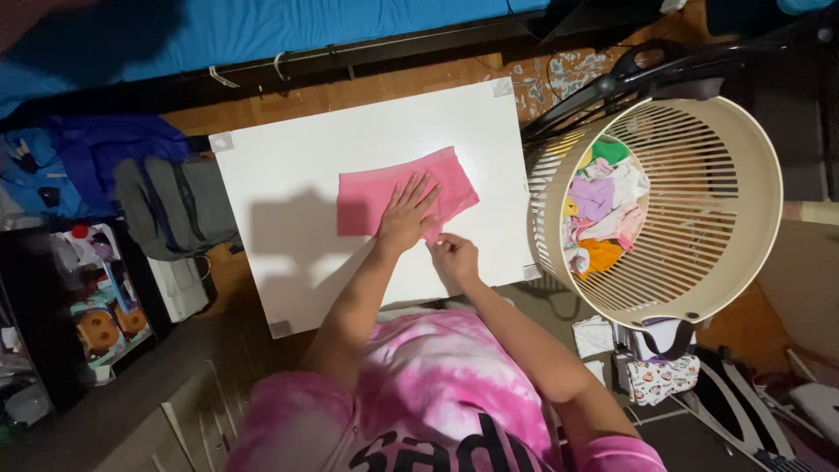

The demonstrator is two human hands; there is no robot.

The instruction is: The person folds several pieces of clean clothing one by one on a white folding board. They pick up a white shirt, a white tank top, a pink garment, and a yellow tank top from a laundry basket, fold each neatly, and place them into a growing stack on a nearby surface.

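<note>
My left hand [407, 212] lies flat, fingers spread and released, pressing the pink garment [404, 194] onto the white board [288, 201]; my right hand [454, 255] pinches the cloth's near edge just beside it. I judge I'm mid-fold, smoothing a panel down; the next move calls for a firm pinch and an even lift across. The garment is soft, matte, folded roughly rectangular, lying right of the board's centre. The slatted cream laundry basket [734, 175], holding mixed clothes, stands just off the board's right edge.
</note>
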